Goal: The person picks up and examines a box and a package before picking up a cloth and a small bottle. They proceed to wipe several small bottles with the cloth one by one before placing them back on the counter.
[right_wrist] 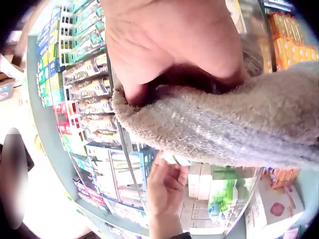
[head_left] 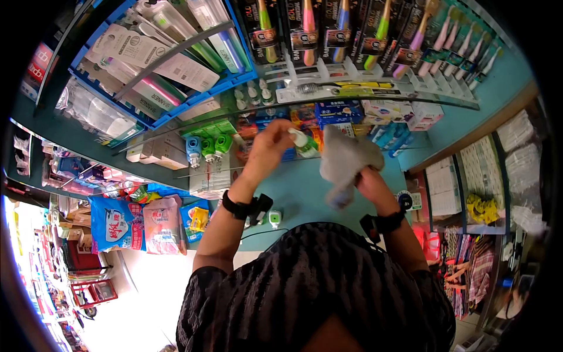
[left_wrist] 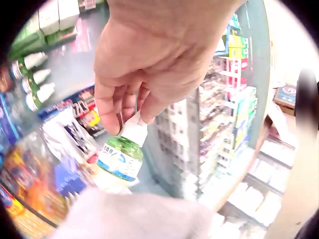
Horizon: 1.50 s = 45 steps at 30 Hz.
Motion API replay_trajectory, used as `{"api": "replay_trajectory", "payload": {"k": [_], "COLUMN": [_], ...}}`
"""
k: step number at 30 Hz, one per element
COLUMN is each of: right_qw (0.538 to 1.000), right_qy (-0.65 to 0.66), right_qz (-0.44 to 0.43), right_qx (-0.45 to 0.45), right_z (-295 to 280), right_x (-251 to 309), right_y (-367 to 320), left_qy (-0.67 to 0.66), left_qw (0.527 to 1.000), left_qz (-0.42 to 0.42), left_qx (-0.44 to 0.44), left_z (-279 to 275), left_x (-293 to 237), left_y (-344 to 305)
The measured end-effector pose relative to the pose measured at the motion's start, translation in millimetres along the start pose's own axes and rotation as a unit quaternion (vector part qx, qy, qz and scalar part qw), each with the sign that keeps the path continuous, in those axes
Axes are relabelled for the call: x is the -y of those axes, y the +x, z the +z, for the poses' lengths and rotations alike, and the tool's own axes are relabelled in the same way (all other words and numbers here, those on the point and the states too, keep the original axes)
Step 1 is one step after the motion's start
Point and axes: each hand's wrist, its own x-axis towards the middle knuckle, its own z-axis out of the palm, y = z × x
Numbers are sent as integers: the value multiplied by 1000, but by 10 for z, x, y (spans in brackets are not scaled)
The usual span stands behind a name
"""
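My left hand (head_left: 265,154) pinches a small bottle by its white cap. In the left wrist view the bottle (left_wrist: 121,158) is tilted, with green contents and a white and blue label, and the fingertips (left_wrist: 110,122) close around its cap. To the right, my right hand (head_left: 375,186) grips a grey cloth (head_left: 349,154) that hangs loosely beside the bottle. Seen from the right wrist, the fuzzy cloth (right_wrist: 209,127) bunches under the palm and hides most of the fingers. Both hands are over the blue-green counter (head_left: 293,193).
Ahead, glass shelves carry packaged toothbrushes (head_left: 308,38) and a blue basket (head_left: 252,77) of them. Several small white-capped bottles (head_left: 253,94) stand on a shelf. A small white and green item (head_left: 274,219) sits near the body. Detergent bags (head_left: 117,224) lie at the left.
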Motion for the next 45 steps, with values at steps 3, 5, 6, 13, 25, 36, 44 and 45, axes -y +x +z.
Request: {"api": "replay_trajectory", "payload": {"k": [3, 5, 6, 13, 25, 36, 44, 45], "right_qw": [997, 999, 999, 975, 994, 896, 967, 964], "right_qy": [7, -26, -36, -165, -11, -355, -191, -226], "right_qz": [19, -20, -35, -148, -107, -255, -161, -132], "right_qx": [74, 28, 3, -33, -35, -80, -54, -49], "right_z": [330, 452, 527, 658, 615, 681, 681, 694], "right_x": [-88, -140, -135, 27, 66, 135, 378, 430], "right_y": [93, 70, 18, -142, -282, -326, -411, -435], "left_qy": [63, 82, 92, 109, -110, -144, -56, 12], "left_qw": [996, 994, 992, 989, 993, 989, 995, 996], "left_qz": [61, 74, 80, 101, 45, 22, 26, 37], "left_qx": [13, -17, -33, -6, -25, 32, 78, 86], "left_z": [446, 618, 663, 769, 741, 820, 733, 744], "left_x": [-49, -95, -121, -194, -243, -316, -345, -349], "left_y": [-158, -242, -268, -473, -599, -599, -684, -700]}}
